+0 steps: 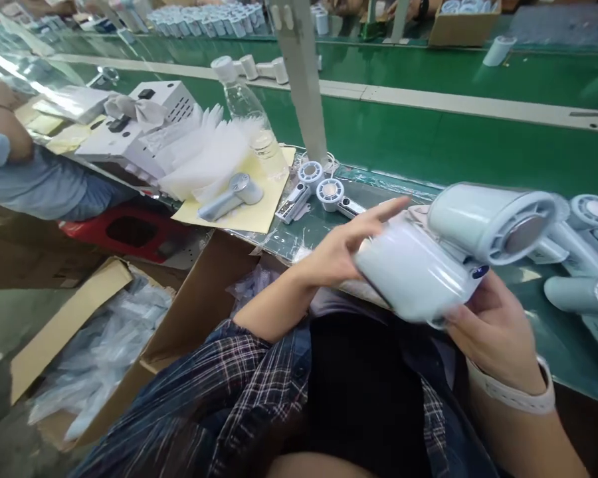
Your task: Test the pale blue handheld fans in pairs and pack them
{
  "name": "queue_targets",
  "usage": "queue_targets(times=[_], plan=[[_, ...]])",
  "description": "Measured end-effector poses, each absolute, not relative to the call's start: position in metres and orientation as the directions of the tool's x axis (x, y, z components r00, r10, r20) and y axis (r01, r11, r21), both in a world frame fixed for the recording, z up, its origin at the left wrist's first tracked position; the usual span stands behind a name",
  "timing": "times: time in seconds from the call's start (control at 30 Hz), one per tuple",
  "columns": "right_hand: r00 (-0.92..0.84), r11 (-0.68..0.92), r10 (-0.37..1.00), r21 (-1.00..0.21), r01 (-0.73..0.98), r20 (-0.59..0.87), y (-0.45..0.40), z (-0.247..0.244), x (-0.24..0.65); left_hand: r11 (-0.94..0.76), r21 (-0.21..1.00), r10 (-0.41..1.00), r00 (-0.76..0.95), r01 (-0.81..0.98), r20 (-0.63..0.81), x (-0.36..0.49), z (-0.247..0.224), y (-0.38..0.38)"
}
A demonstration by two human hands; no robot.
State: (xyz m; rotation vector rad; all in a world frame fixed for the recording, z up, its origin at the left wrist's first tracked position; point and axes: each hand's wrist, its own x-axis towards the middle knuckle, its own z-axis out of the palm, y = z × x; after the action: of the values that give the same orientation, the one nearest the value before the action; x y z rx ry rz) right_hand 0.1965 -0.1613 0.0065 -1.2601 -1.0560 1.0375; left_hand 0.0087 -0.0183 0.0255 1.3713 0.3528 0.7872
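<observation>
Between my hands, in front of my chest, is a light blue handheld fan (416, 275), partly smeared by motion. Its round head (496, 222), with a ringed vent and a silvery disc, points to the right. My left hand (341, 249) grips the near left end of the body, index finger stretched out. My right hand (496, 328), with a white band at the wrist, closes round the lower right end near a dark button. Two smaller-looking fans (309, 172) with silver-faced handles lie on the bench beyond my left hand. Several more fans (588, 265) are piled at right.
A single fan (234, 196) rests on yellow paper (259, 222) beside white foam sleeves (209, 156) and a plastic bottle (252, 109). A metal post (301, 79) rises before the green conveyor (428, 123). Bottom left stands a carton (184, 312) near plastic bags (104, 345). Another person's sleeve (44, 186) is at left.
</observation>
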Motion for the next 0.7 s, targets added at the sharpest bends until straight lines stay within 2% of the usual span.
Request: queue_targets(times=[0.1, 0.2, 0.3, 0.47, 0.57, 0.7], plan=[[0.301, 0.081, 0.953, -0.986, -0.144, 0.034, -0.159, 0.005, 0.207, 0.277, 0.859, 0.753, 0.653, -0.431, 0.085, 0.026, 0.007, -0.027], [0.346, 0.097, 0.938, -0.964, -0.248, 0.005, -0.159, 0.004, 0.211, 0.431, 0.765, 0.694, 0.718, -0.479, 0.058, 0.034, 0.003, -0.04], [0.345, 0.093, 0.938, -0.95, -0.298, -0.017, -0.165, 0.006, 0.21, 0.402, 0.776, 0.678, 0.728, -0.485, 0.104, 0.034, 0.01, -0.05], [0.299, 0.113, 0.954, -0.958, -0.262, 0.031, -0.168, 0.007, 0.206, 0.346, 0.829, 0.604, 0.781, -0.44, 0.162, 0.032, 0.012, -0.051], [0.311, 0.117, 0.95, -0.962, -0.247, 0.035, -0.164, 0.004, 0.205, 0.291, 0.84, 0.633, 0.75, -0.458, 0.19, 0.032, 0.007, -0.048], [0.277, 0.051, 0.961, -0.97, -0.236, -0.017, -0.156, 0.0, 0.203, 0.31, 0.856, 0.637, 0.759, -0.414, 0.137, 0.027, 0.004, -0.043]])
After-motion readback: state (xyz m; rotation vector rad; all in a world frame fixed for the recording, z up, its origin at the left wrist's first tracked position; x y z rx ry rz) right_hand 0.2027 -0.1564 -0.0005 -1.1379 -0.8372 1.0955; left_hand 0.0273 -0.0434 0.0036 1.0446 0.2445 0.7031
